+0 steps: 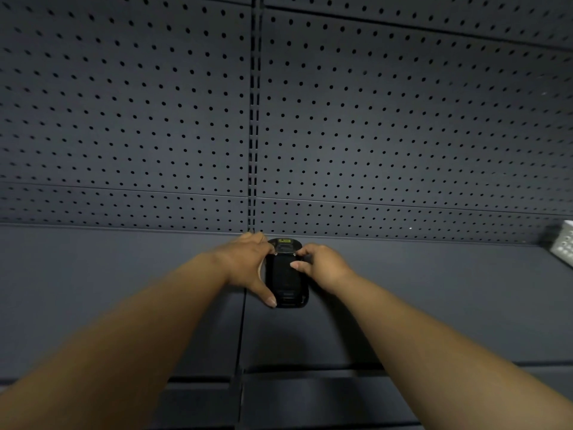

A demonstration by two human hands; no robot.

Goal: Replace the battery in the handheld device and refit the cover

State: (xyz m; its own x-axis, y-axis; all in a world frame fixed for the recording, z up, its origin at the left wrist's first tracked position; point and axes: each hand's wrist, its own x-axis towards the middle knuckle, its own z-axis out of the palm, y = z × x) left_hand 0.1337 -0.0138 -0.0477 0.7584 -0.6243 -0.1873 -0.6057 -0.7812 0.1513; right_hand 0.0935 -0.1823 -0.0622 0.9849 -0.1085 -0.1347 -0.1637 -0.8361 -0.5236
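A black handheld device (pixel 286 280) lies back side up on the dark grey shelf (pixel 124 274), close to the pegboard wall. A small yellow label shows at its far end. My left hand (pixel 248 262) grips its left side, thumb stretched down to the near left corner and fingers at the far end. On the right side, my right hand (pixel 322 263) holds the device with the thumb pressing on the back panel. Whether the battery cover is on or off cannot be told; no loose battery is in view.
A dark perforated pegboard wall (pixel 155 119) rises right behind the device, with a slotted upright (pixel 254 119) in the middle. A white perforated object (pixel 564 240) sits at the far right edge of the shelf. The shelf's front lip (pixel 310 373) runs below my forearms.
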